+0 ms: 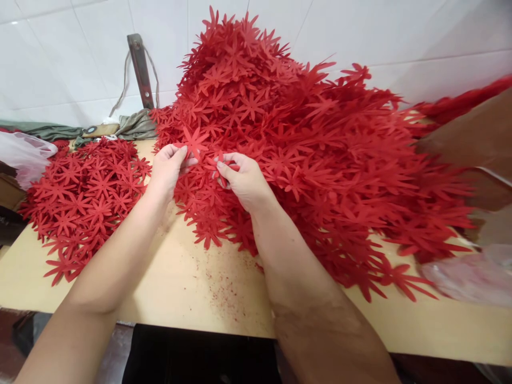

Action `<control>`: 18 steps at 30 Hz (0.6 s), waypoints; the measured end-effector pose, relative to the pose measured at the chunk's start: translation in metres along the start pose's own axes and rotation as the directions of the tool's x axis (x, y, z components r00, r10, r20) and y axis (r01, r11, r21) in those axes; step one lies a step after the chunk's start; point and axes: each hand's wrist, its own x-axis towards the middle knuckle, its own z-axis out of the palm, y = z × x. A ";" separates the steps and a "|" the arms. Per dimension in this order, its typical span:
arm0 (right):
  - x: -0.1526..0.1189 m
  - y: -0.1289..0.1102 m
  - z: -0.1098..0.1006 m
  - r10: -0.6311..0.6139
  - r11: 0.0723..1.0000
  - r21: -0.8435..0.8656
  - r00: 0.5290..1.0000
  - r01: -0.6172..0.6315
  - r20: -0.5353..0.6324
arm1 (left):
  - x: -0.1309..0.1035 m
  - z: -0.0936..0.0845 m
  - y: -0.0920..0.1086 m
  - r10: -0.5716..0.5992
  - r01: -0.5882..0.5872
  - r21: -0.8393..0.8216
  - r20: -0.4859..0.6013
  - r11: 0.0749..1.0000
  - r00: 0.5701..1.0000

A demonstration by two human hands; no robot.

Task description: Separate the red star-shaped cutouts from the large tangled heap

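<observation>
My left hand pinches a red flower-shaped cutout between thumb and fingers, its narrow petals spread upward. To its right, my right hand is closed, thumb against forefinger, with red petal material at the fingertips; where that piece ends is hard to make out. Both hands hover close together over the front of a tall heap of red cutouts. Left of my left forearm lies a lower pile of similar cutouts.
The pale table has red crumbs scattered near its front edge. A metal bar leans on the white tiled wall by some grey-green cloth. A plastic bag sits far left; brown cardboard and clear plastic stand right.
</observation>
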 end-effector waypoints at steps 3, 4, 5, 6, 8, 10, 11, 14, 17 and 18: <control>0.000 -0.001 0.000 -0.011 0.999 -0.038 0.999 0.009 -0.035 | 0.003 0.000 -0.004 -0.001 0.000 0.042 0.017 0.999 1.000; 0.000 -0.002 0.001 -0.015 0.999 -0.034 0.999 0.014 -0.045 | 0.004 -0.001 -0.006 0.008 -0.009 0.061 0.027 0.998 1.000; -0.001 -0.003 0.001 -0.019 1.000 -0.020 0.998 0.018 -0.060 | 0.006 -0.001 -0.009 0.020 -0.023 0.083 0.040 0.996 0.999; -0.001 -0.003 0.001 -0.018 1.000 0.001 0.997 0.018 -0.075 | 0.008 -0.002 -0.012 0.037 -0.042 0.111 0.053 0.993 0.998; 0.000 -0.003 0.001 -0.011 0.999 0.044 0.994 0.016 -0.108 | 0.012 -0.004 -0.018 0.086 -0.100 0.191 0.082 0.977 0.993; 0.001 -0.002 0.000 -0.007 0.998 0.066 0.992 0.015 -0.128 | 0.012 -0.005 -0.020 0.146 -0.176 0.285 0.122 0.942 0.982; 0.001 -0.001 0.000 -0.004 0.998 0.067 0.992 0.013 -0.128 | 0.011 -0.004 -0.020 0.181 -0.222 0.324 0.153 0.920 0.972; 0.001 0.001 -0.001 0.002 0.999 0.051 0.995 0.002 -0.095 | 0.001 0.000 -0.017 0.253 -0.356 0.380 0.294 0.854 0.922; 0.000 0.000 0.000 0.008 0.999 0.054 1.000 -0.007 -0.026 | -0.005 0.005 -0.015 0.259 -0.409 0.409 0.375 0.816 0.890; -0.001 0.000 0.001 0.016 0.998 0.064 1.000 -0.016 -0.002 | -0.005 0.006 -0.015 0.256 -0.407 0.427 0.368 0.808 0.894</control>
